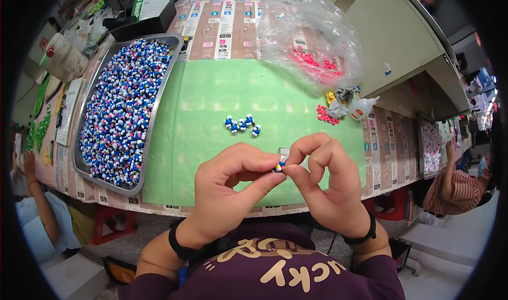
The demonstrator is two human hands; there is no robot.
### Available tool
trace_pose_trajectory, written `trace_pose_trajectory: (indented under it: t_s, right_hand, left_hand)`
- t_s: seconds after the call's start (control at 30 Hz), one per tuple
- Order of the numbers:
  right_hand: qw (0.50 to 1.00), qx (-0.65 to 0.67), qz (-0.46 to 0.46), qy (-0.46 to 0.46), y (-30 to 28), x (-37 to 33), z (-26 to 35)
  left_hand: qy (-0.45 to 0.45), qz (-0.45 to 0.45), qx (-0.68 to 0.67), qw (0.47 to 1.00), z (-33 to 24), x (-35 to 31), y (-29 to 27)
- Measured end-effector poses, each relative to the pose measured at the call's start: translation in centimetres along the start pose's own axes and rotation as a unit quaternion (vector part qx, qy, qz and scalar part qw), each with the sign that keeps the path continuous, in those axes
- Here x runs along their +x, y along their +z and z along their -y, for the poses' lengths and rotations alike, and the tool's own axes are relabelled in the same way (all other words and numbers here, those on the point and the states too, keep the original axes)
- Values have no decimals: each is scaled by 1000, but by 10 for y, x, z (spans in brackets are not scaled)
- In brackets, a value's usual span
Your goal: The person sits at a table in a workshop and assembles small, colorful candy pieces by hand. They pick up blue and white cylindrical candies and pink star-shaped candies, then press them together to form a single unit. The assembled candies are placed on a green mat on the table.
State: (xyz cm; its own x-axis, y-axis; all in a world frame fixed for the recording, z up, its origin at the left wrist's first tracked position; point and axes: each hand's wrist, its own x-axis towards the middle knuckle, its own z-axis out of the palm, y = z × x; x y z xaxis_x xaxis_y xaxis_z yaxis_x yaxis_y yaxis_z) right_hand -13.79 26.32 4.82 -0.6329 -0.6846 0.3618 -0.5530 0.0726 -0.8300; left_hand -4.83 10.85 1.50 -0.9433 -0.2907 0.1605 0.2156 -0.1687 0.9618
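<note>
Above the near part of the green mat [201,93], my left hand [230,186] pinches a tiny blue, white and yellow plastic figure [279,166] between thumb and forefinger. My right hand [328,183] meets it from the other side, its thumb and forefinger closed at the figure's edge. Whether a smaller part sits in the right fingertips is hidden. Just behind the fingertips shows a small pale block [284,151], partly covered by the hands. A loose group of several similar blue and white figures [242,123] lies on the mat beyond my left hand.
At left stands a metal tray [149,146] heaped with blue and white figures. A clear plastic bag [312,19] holds pink pieces; more pink pieces [327,114] lie beside a white squeeze bottle [362,108]. A grey-green cabinet [391,40] rises at right. Other people work on both sides.
</note>
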Motion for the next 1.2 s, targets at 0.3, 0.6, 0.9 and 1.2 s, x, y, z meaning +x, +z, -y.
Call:
trace_pose_trajectory:
  t_s: [0.3,0.6,0.9,1.2]
  right_hand:
    - [998,45,26,37,-3,-4,-8]
    - [991,-31,-69,111,-51,0,-33]
    - [973,-125,6,195,-71,-31,-76]
    - [979,-152,42,129,-60,-45,-80]
  left_hand:
    - [93,16,136,986,-5,-7,-12]
    - [73,-306,417,853,-32,-25,-158]
    - [73,-84,476,872,-3,31,-88]
    - [43,40,557,828,46,52,-71]
